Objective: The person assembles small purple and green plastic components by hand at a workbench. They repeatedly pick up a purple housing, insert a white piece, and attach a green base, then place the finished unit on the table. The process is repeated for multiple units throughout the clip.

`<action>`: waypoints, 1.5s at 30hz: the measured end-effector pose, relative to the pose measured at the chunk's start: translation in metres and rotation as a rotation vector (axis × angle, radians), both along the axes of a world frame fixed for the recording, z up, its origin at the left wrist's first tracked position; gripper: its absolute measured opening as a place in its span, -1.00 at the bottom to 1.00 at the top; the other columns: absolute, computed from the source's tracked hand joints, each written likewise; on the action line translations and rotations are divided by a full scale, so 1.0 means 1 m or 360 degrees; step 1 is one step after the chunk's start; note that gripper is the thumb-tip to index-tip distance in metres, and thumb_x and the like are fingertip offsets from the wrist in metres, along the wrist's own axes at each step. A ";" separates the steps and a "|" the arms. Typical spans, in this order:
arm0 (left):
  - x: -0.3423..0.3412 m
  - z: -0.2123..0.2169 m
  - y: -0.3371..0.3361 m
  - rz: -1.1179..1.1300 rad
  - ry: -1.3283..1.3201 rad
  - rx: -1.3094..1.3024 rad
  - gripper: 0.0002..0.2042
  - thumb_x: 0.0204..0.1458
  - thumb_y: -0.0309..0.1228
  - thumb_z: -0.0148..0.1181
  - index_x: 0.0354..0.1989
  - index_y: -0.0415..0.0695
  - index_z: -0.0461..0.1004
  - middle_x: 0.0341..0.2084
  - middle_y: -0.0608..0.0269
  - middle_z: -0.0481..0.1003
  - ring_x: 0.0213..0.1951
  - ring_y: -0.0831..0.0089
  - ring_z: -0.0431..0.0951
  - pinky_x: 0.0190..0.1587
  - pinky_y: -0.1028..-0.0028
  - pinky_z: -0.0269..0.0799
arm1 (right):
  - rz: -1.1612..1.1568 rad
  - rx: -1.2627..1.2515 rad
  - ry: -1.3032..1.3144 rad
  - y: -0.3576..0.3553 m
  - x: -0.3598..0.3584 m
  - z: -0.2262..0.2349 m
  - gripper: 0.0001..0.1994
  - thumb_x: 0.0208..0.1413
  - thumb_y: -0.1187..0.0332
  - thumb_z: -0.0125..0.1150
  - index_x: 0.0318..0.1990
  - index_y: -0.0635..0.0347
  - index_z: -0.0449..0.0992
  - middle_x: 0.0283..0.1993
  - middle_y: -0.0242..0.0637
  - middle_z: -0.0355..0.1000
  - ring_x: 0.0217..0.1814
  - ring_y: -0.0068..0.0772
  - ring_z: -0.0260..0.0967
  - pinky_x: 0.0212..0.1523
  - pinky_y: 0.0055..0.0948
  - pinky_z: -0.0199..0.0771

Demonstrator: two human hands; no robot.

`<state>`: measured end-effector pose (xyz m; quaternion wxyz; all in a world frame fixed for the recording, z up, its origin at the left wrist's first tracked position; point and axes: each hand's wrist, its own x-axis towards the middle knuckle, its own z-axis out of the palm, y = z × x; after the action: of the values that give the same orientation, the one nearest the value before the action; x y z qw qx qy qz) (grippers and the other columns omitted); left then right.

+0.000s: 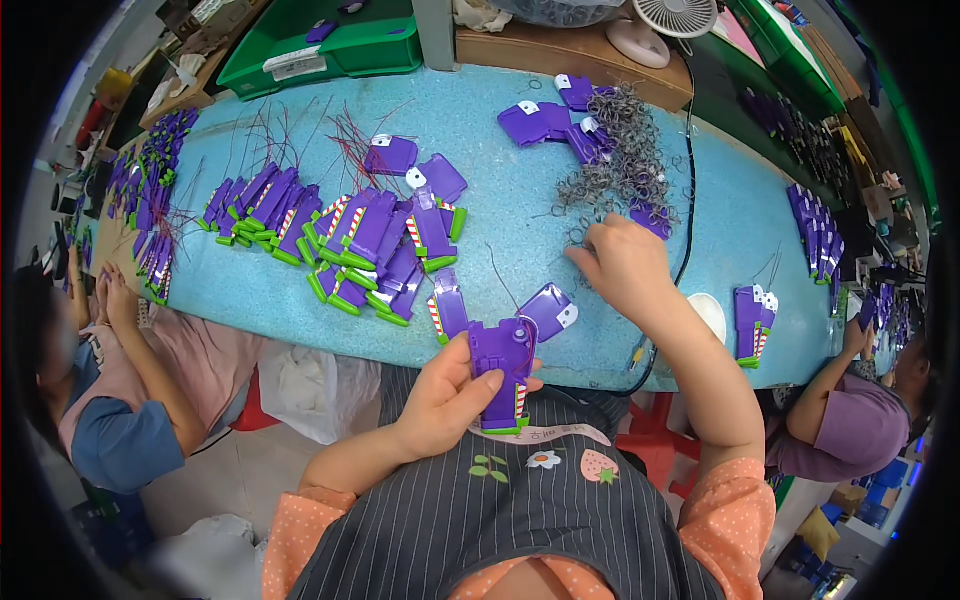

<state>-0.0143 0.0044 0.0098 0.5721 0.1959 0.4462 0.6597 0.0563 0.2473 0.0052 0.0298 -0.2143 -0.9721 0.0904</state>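
Note:
My left hand [450,393] grips a purple plastic toy housing [502,352] over my lap, at the table's front edge. It has a green end, a red-and-white striped strip and a thin wire looped near its round post. My right hand [625,262] reaches to the near edge of a tangled pile of grey curled wires [625,150]. Its fingers are curled together, and what lies between them cannot be made out. Close to the left hand lie a striped purple piece [449,303] and a purple piece with a white tip [549,310].
Several purple-and-green housings [365,235] are heaped left of centre, some with red wires. Purple plates [535,122] lie beside the wire pile. A black cable [690,190] crosses the blue table [480,110]. Behind stand a green bin [375,45] and a fan [675,15]. People work on both sides.

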 end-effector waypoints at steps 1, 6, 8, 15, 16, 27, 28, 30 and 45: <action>0.000 0.000 0.000 0.0005 0.0009 -0.0002 -0.63 0.18 -0.51 -0.14 0.17 -0.23 0.08 -0.03 -0.08 0.39 -0.05 0.20 0.49 0.00 0.31 0.42 | -0.0020 -0.0008 0.0000 0.000 -0.002 -0.004 -0.78 -0.12 0.27 0.27 -0.51 0.27 0.48 -0.46 -0.14 0.38 -0.40 -0.08 0.39 -0.38 -0.20 0.38; -0.003 -0.005 -0.002 0.0041 -0.0032 -0.0016 -0.66 0.19 -0.54 -0.17 0.15 -0.24 0.09 -0.02 0.04 0.37 -0.04 0.31 0.47 0.01 0.38 0.38 | -0.0016 -0.0361 0.0084 0.000 0.002 0.003 -0.81 -0.11 0.34 0.28 -0.53 0.28 0.45 -0.48 -0.20 0.36 -0.38 -0.16 0.39 -0.37 -0.30 0.36; -0.005 -0.008 -0.002 0.0058 -0.0047 -0.0012 -0.66 0.18 -0.55 -0.18 0.15 -0.25 0.09 -0.02 0.03 0.37 -0.03 0.29 0.46 0.02 0.36 0.38 | -0.0014 -0.0653 0.0359 0.008 0.013 0.018 -0.84 -0.12 0.39 0.30 -0.51 0.27 0.45 -0.44 -0.24 0.40 -0.39 -0.29 0.39 -0.36 -0.39 0.37; -0.012 -0.009 0.008 -0.0005 -0.0110 0.0010 -0.65 0.18 -0.57 -0.19 0.14 -0.28 0.09 -0.01 -0.02 0.36 -0.01 0.25 0.45 0.07 0.29 0.36 | -0.0645 -0.0906 0.0922 0.016 0.123 0.059 -0.92 -0.02 0.52 0.21 -0.42 0.29 0.43 -0.34 -0.32 0.44 -0.36 -0.55 0.35 -0.33 -0.55 0.33; -0.013 -0.009 0.009 -0.0008 -0.0119 -0.0005 -0.66 0.17 -0.56 -0.18 0.13 -0.30 0.09 -0.01 -0.05 0.36 -0.01 0.22 0.45 0.07 0.28 0.36 | -0.0709 -0.0646 0.0849 0.015 0.131 0.057 -0.93 -0.02 0.53 0.20 -0.42 0.29 0.43 -0.35 -0.29 0.44 -0.35 -0.48 0.36 -0.31 -0.52 0.33; -0.004 -0.008 0.019 -0.0127 -0.0065 0.0015 -0.67 0.18 -0.54 -0.15 0.12 -0.28 0.10 -0.02 -0.06 0.36 -0.02 0.21 0.45 0.07 0.26 0.36 | -0.0647 0.0349 0.0694 0.014 0.154 0.010 -0.93 -0.04 0.55 0.17 -0.42 0.32 0.40 -0.18 -0.10 0.38 -0.03 -0.07 0.27 0.02 -0.24 0.23; -0.004 -0.007 0.017 -0.0116 -0.0069 -0.0009 -0.67 0.18 -0.54 -0.15 0.12 -0.28 0.10 -0.02 -0.04 0.37 -0.01 0.22 0.45 0.07 0.26 0.36 | -0.0691 0.0354 0.0787 0.010 0.156 0.015 -0.94 -0.03 0.55 0.16 -0.41 0.32 0.40 -0.17 -0.11 0.38 -0.03 -0.10 0.28 0.02 -0.27 0.23; 0.000 -0.005 0.017 -0.0082 -0.0084 -0.0017 -0.67 0.18 -0.55 -0.16 0.12 -0.26 0.10 -0.02 -0.01 0.36 0.00 0.25 0.44 0.08 0.26 0.35 | -0.0783 0.0013 0.1070 -0.003 0.155 0.023 -0.95 -0.02 0.55 0.15 -0.41 0.32 0.40 -0.17 -0.12 0.38 -0.03 -0.20 0.28 0.02 -0.34 0.22; 0.016 0.006 0.034 -0.0193 -0.0036 0.0165 -0.64 0.18 -0.58 -0.22 0.17 -0.30 0.06 0.04 0.06 0.31 0.04 0.35 0.40 0.09 0.35 0.36 | -0.0220 -0.2192 0.1283 -0.087 0.085 0.004 -0.95 0.18 0.50 0.00 -0.27 0.30 0.32 -0.05 -0.16 0.30 -0.16 -0.58 0.24 -0.07 -0.56 0.27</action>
<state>0.0019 0.0382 0.0163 0.6051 0.2444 0.3924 0.6482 0.1410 0.1603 0.0093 0.2452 -0.1952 -0.5969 0.7386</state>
